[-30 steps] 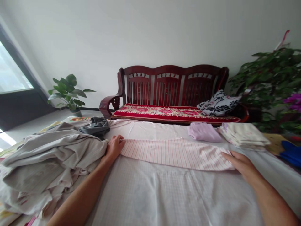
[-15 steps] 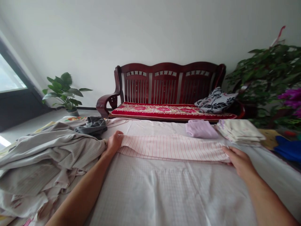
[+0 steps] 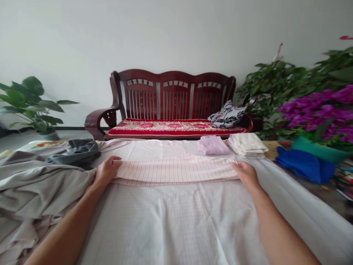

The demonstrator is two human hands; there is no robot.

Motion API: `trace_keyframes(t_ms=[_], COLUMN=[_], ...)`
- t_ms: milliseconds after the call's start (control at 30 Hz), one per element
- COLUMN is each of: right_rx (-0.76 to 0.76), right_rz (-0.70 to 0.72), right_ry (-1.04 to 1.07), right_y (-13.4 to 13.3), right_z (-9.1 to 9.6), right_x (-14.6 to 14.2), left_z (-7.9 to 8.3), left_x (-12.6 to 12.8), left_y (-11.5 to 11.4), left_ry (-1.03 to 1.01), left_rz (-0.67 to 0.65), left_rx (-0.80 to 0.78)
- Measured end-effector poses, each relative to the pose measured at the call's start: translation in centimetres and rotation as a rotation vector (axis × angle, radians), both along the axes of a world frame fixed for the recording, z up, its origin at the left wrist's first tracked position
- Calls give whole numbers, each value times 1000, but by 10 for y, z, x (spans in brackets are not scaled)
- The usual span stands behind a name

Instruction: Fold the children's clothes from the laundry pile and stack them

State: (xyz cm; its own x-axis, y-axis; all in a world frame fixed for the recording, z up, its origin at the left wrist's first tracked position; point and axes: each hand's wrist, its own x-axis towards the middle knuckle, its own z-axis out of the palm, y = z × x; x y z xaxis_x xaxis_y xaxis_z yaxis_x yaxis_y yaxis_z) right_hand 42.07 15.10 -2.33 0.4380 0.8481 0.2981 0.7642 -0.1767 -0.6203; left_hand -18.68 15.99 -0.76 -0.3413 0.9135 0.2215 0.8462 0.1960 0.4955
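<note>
A white cloth with pink stripes (image 3: 176, 170), folded into a long strip, stretches across the sheet-covered surface (image 3: 182, 221). My left hand (image 3: 107, 170) is closed on its left end, and my right hand (image 3: 246, 173) pinches the right end between thumb and fingers. Whether the strip is a garment or plain fabric I cannot tell. Behind it to the right lie a folded lilac cloth (image 3: 213, 145) and a stack of folded cream cloths (image 3: 247, 145). A heap of crumpled grey-beige cloth (image 3: 41, 184) lies beside my left forearm, with a dark grey cloth (image 3: 78, 151) behind it.
A dark red wooden bench (image 3: 173, 79) with a patterned cushion (image 3: 227, 115) stands beyond the surface by the wall. A potted plant (image 3: 33, 105) is at the left. On the right are purple flowers (image 3: 322, 112) and a blue cloth-like item (image 3: 306, 163).
The view has turned to the right, so everything appears further left and more of the flowers shows. Both hands still grip the striped cloth's ends.
</note>
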Motion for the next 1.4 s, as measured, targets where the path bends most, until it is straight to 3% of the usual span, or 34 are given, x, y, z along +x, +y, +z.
trace_keyframes(t_ms=[200,400,600,733,800,900,1000,1100,1267,1400], right_rx=[-97,-204,-180,-85,35,150,182,153,7,13], right_rz=[-28,-113,-154,-159,-114,105,366,535,584,551], right_ry=[16,-157,-216,-431,-555,-616,-609,-653,-703,-699], right_y=[-5,-14,-18,-24,-27,-28,-27,-27,-26,-22], right_z=[5,17,19,22,26,28,24,13,-5,-11], right_x=[-1,-13,-16,-23,-32,-53,-75,-87,-79,-72], left_z=[3,-2,-2,3,7,11,6,-6,-23,-25], left_x=[0,4,6,19,34,62,86,94,87,84], left_y=[-1,-3,-7,-17,-24,-31,-35,-38,-41,-42], left_ry=[54,148,181,320,393,342,232,230,356,422], left_rz=[1,-8,-8,8,-37,-258,-502,-643,-691,-713], left_rx=[-39,-65,-86,51,161,245,190,120,40,-5])
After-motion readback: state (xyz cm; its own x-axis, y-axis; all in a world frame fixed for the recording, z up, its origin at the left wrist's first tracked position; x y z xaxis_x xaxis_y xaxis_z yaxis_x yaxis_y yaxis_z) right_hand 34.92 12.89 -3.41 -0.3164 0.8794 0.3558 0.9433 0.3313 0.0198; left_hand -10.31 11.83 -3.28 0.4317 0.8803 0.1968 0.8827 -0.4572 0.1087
